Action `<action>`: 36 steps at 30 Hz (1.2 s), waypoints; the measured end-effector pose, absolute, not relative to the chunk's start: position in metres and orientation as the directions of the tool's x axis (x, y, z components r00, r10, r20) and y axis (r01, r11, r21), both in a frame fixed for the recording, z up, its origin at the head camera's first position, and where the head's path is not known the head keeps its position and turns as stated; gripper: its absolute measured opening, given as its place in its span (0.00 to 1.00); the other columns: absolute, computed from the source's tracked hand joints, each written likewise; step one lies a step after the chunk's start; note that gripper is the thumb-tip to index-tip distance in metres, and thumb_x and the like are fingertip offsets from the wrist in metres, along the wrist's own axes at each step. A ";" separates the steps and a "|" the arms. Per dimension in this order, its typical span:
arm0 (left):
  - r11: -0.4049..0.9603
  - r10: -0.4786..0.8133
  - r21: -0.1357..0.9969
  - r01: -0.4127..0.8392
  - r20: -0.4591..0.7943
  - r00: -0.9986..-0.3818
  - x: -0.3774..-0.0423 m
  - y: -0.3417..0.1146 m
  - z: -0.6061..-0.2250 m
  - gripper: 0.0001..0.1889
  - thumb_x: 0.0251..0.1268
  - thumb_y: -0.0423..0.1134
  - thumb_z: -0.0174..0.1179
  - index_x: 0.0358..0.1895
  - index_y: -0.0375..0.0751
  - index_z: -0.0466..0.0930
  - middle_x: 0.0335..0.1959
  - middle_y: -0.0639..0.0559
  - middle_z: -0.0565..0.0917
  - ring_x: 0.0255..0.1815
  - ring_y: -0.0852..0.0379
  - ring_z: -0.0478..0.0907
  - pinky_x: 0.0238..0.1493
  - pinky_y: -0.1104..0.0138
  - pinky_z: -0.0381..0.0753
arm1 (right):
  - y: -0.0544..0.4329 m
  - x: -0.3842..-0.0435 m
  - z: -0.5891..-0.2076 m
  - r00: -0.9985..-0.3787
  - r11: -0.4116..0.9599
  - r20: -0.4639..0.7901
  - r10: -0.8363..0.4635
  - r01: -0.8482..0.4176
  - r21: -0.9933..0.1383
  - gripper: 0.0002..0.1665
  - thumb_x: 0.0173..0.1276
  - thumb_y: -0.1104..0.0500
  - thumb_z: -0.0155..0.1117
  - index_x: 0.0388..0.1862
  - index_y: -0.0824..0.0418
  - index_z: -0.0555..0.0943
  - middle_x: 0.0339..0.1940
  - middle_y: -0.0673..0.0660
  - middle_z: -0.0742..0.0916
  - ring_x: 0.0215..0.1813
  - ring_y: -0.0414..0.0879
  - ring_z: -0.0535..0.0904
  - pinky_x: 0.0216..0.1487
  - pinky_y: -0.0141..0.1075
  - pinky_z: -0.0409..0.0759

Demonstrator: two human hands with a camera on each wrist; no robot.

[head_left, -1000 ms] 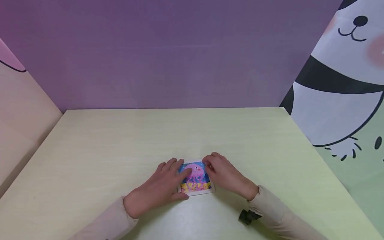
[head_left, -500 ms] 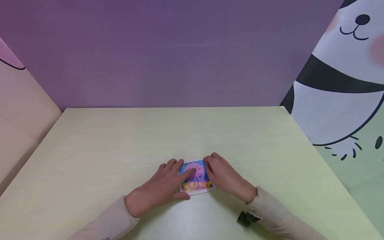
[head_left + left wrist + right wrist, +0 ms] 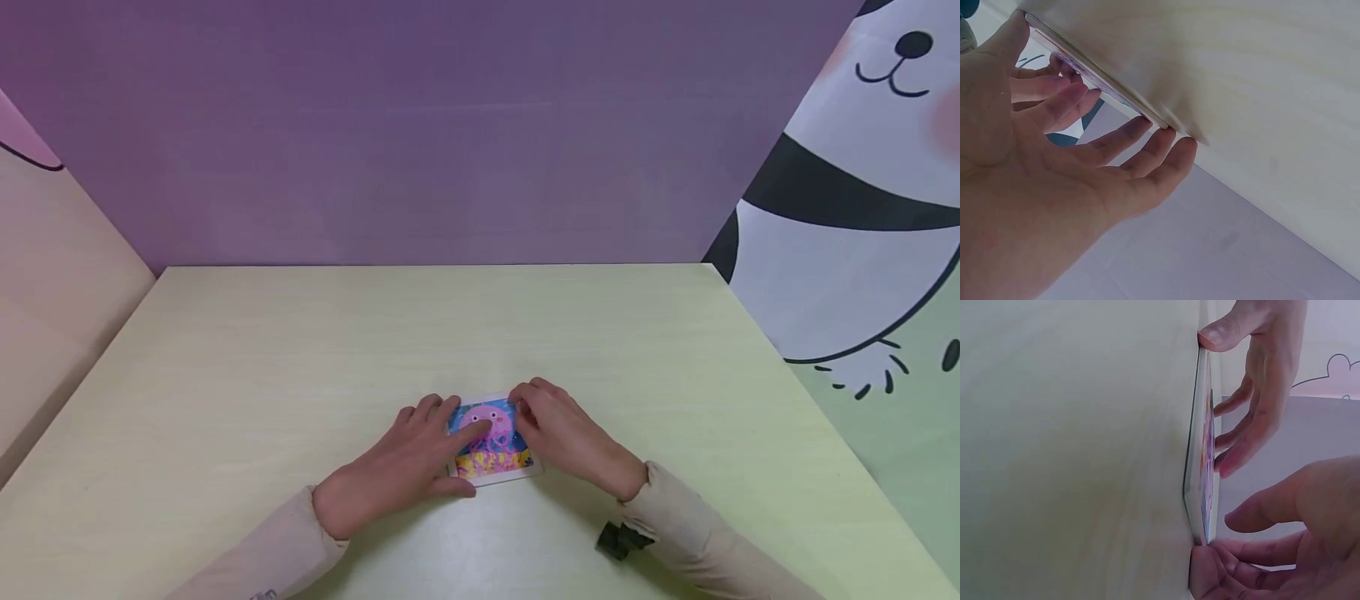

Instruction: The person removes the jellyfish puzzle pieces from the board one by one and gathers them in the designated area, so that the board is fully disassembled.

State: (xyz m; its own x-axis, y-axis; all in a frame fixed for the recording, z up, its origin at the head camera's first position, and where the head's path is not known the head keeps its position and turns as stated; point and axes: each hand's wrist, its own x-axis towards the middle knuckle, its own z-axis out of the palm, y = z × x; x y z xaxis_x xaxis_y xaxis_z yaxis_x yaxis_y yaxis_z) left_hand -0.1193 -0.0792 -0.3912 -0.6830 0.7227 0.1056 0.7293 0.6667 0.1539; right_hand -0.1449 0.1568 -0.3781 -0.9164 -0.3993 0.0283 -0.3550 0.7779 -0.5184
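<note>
A small square picture board (image 3: 491, 462) with a white border lies flat on the table, showing a pink octopus-like creature over yellow and blue. My left hand (image 3: 401, 467) holds its left side, thumb at the near corner and fingertips towards the far one, the index finger stretched over the picture. In the left wrist view the board's thin edge (image 3: 1100, 76) spans from thumb to fingers. My right hand (image 3: 566, 437) has curled fingers at the far right corner. In the right wrist view these fingers (image 3: 1207, 572) grip the board's edge, while the thumb (image 3: 1260, 509) stands apart from it.
The pale wooden table (image 3: 300, 333) reaches back to a purple wall (image 3: 435, 142). A cartoon animal mural (image 3: 862, 200) covers the right side. On the right sleeve hangs a black device (image 3: 622, 542), close over the tabletop.
My left index fingertip has slid slightly right over the picture. The board has shifted a little to the right in the head view. My right hand stays at its corner.
</note>
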 end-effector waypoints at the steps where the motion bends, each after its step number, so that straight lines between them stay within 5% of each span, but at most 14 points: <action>1: 0.669 0.721 0.158 0.727 0.103 -0.685 -0.119 -0.079 -0.391 0.38 0.59 0.65 0.63 0.71 0.56 0.68 0.63 0.41 0.70 0.62 0.42 0.66 0.56 0.49 0.72 | 0.157 -0.145 -0.378 -0.917 0.779 0.027 -0.399 -0.354 -0.518 0.12 0.69 0.67 0.60 0.50 0.69 0.81 0.35 0.51 0.79 0.35 0.42 0.73 0.35 0.31 0.76; 11: 0.654 0.733 0.159 0.739 0.105 -0.672 -0.119 -0.081 -0.389 0.37 0.60 0.64 0.64 0.72 0.57 0.68 0.62 0.40 0.70 0.60 0.43 0.66 0.57 0.50 0.71 | 0.159 -0.147 -0.379 -0.889 0.761 0.027 -0.457 -0.407 -0.505 0.13 0.70 0.67 0.60 0.51 0.69 0.81 0.35 0.51 0.78 0.34 0.41 0.72 0.34 0.31 0.75; 22: 0.625 0.760 0.115 0.772 0.135 -0.636 -0.120 -0.083 -0.388 0.36 0.59 0.63 0.65 0.70 0.57 0.70 0.60 0.41 0.70 0.56 0.46 0.67 0.49 0.56 0.72 | 0.163 -0.148 -0.384 -0.844 0.735 0.028 -0.536 -0.482 -0.477 0.07 0.76 0.68 0.51 0.48 0.68 0.74 0.39 0.52 0.76 0.44 0.46 0.72 0.47 0.40 0.76; 30: 0.629 0.751 0.195 0.753 0.100 -0.653 -0.121 -0.085 -0.386 0.35 0.59 0.61 0.67 0.70 0.58 0.71 0.64 0.42 0.68 0.61 0.47 0.65 0.53 0.56 0.70 | 0.163 -0.148 -0.384 -0.867 0.745 -0.036 -0.496 -0.405 -0.530 0.06 0.77 0.68 0.48 0.49 0.67 0.71 0.42 0.54 0.74 0.47 0.48 0.71 0.51 0.43 0.74; 36: 0.620 0.754 0.222 0.753 0.098 -0.650 -0.122 -0.086 -0.386 0.36 0.59 0.61 0.67 0.71 0.57 0.71 0.66 0.41 0.67 0.63 0.46 0.64 0.54 0.56 0.70 | 0.163 -0.151 -0.383 -0.889 0.746 -0.063 -0.454 -0.340 -0.572 0.05 0.76 0.65 0.52 0.47 0.65 0.72 0.40 0.54 0.75 0.44 0.47 0.72 0.45 0.39 0.76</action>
State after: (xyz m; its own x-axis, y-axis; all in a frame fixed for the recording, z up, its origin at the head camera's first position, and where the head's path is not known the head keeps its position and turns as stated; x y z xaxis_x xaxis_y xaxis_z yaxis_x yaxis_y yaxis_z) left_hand -0.1219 -0.0859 -0.3863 -0.6497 0.7538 0.0981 0.7527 0.6199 0.2219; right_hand -0.1507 0.1635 -0.3830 -0.8888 -0.4539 -0.0631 -0.3404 0.7461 -0.5722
